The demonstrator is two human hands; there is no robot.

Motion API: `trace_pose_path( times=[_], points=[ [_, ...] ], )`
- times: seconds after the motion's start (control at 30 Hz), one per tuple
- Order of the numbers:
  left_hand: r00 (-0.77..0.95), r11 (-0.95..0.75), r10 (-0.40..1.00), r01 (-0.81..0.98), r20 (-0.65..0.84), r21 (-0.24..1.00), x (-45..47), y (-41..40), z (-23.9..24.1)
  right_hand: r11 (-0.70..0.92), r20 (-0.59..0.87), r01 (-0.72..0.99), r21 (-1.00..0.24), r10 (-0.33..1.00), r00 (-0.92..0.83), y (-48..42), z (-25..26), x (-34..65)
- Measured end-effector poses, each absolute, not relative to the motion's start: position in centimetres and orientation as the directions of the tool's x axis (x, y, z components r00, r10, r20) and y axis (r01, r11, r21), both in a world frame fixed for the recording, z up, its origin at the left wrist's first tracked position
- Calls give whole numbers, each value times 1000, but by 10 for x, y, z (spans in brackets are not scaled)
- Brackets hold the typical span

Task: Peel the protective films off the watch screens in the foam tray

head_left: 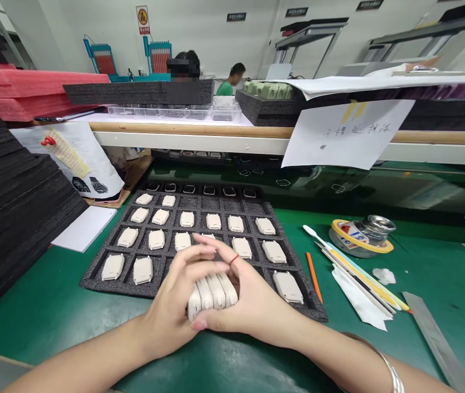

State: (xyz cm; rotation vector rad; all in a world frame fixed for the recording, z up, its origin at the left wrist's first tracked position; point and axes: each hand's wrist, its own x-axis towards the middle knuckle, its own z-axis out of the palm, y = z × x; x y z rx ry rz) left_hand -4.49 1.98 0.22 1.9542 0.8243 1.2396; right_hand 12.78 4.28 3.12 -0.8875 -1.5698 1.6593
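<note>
Several white watch cases (212,295) stand side by side in a stack between my two hands. My left hand (175,295) is closed on the left end of the stack, its fingers curled over the top. From the right, my right hand (252,295) wraps round the same stack, thumb across the front and fingers behind. Below and beyond my hands lies a black foam tray (154,289) with square pockets. White watch cases such as this one (113,267) fill many of its pockets, and a few pockets in the far row are bare. My hands hide the tray's middle front.
Right of the tray lie an orange stick (314,277), a toothbrush (312,233), white tissue (361,300), a steel ruler (437,338) and a round clear container (361,237). Black foam sheets (15,218) are piled at left. A shelf (191,131) crosses behind; two people sit beyond.
</note>
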Motion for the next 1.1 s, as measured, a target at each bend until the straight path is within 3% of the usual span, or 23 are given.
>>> trace_pose_path(
  times=[0.1,0.17,0.27,0.37,0.5,0.63,0.8,0.9,1.0,1.1],
  points=[
    [243,-350,917,107,317,931,-42,17,4,222,155,88,-971,866,-476,43,29,130],
    [262,-85,960,-67,100,994,-40,17,9,435,324,138,-890,816,-478,44,25,132],
    [401,299,901,-294,-167,908,-36,19,14,682,478,205,-702,665,-575,46,19,132],
    [437,489,845,-395,-309,777,-33,23,17,779,489,279,-562,585,-648,47,18,132],
    [446,556,827,-557,-342,617,-32,24,17,664,426,293,-688,696,-577,49,33,138],
    [462,552,831,-617,-310,561,-36,25,17,571,399,220,-791,754,-522,52,51,145],
    [455,579,815,-610,-359,541,-39,25,13,564,445,128,-816,754,-482,56,53,146],
    [482,587,808,-597,-340,547,-39,24,11,607,575,50,-793,773,-270,55,50,146],
    [527,599,795,-605,-300,524,-40,24,13,616,615,-26,-787,782,-100,51,52,148],
    [554,586,799,-631,-234,508,-41,23,14,655,632,18,-756,737,-240,48,55,149]
  ],
)
